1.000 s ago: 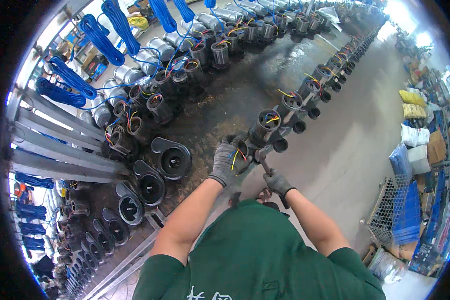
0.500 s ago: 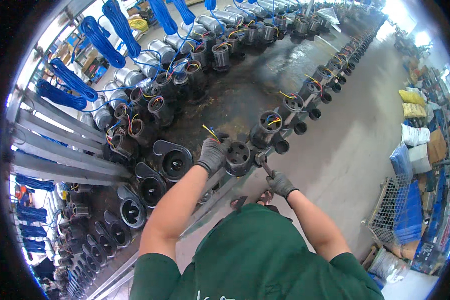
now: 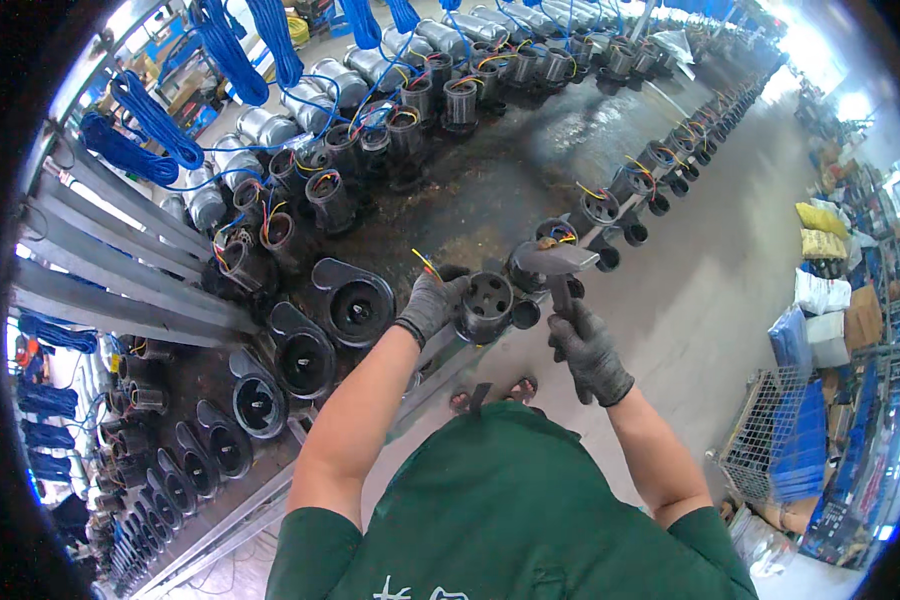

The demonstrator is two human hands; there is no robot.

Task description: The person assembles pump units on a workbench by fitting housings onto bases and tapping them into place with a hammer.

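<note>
My left hand (image 3: 436,306), in a grey glove, is closed against the left side of a black cylindrical motor housing (image 3: 484,308). The housing stands at the table's near edge, and round holes show in its top. Yellow wire ends (image 3: 426,264) rise behind the fingers; where they start is hidden. In my gloved right hand (image 3: 590,352) is a hammer (image 3: 560,262), gripped by its dark handle. The metal head is raised, to the right of the held housing, and partly covers the neighbouring housing (image 3: 526,270) in this view.
Black pump casings (image 3: 356,308) with round openings line the table's near left. More housings (image 3: 600,208) with coloured wires run along the right edge. Silver motor bodies (image 3: 266,126) and hanging blue cable coils (image 3: 160,120) stand at the far left. A wire cage (image 3: 760,430) is on the right.
My right hand has lifted the hammer from low beside the held housing up and to the right, its head now in plain sight. My left hand stays at the housing.
</note>
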